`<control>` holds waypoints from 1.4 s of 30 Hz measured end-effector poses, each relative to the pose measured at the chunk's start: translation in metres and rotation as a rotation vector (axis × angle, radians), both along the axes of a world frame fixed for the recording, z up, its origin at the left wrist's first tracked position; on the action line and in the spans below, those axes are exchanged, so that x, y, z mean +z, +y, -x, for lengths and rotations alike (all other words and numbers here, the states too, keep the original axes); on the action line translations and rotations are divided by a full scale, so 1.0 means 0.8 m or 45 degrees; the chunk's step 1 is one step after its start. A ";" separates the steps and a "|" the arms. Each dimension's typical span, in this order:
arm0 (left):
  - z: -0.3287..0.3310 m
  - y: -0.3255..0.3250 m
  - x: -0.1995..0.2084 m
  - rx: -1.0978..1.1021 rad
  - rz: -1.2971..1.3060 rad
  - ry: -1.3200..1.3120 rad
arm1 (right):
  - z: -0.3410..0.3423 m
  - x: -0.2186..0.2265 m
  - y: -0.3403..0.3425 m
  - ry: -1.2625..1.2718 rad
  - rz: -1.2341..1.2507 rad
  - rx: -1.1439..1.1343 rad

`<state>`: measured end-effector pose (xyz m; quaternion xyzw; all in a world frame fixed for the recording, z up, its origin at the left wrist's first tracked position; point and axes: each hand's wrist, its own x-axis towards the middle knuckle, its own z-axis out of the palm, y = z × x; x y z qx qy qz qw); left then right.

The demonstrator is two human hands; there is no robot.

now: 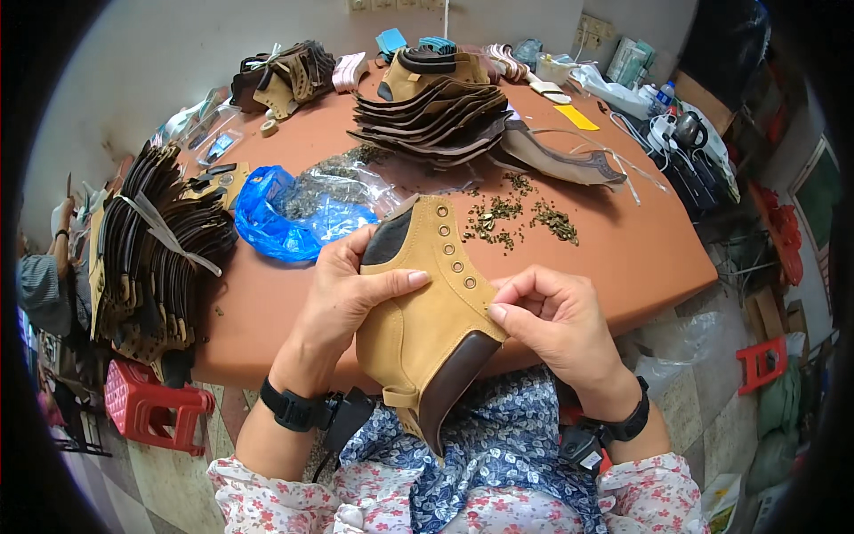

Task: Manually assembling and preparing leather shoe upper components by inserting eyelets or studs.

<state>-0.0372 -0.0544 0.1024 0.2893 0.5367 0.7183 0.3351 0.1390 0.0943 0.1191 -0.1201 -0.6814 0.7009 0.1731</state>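
A tan boot upper (418, 303) with dark brown panels, a heel loop and a row of metal-rimmed eyelets is held up over the table's near edge. My left hand (342, 298) grips it by the side, thumb lying across the front and fingers behind. At the lower end of the eyelet row, my right hand (556, 325) pinches thumb and forefinger together against the upper's edge. Whatever small piece is in that pinch is hidden by the fingertips. Beyond the upper lie loose piles of small brass-coloured eyelets (492, 218) and other small metal pieces (553, 221).
A stack of dark uppers (431, 120) stands at the table's back, and a tied bundle of uppers (156, 258) at the left edge. A blue plastic bag (267, 214) lies left of centre. A red stool (156, 405) is below left; a kettle (689, 132) stands far right.
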 end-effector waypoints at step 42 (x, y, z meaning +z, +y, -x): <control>0.008 -0.013 0.028 -0.235 0.413 1.419 | 0.014 -0.036 -0.024 0.215 -0.534 -0.058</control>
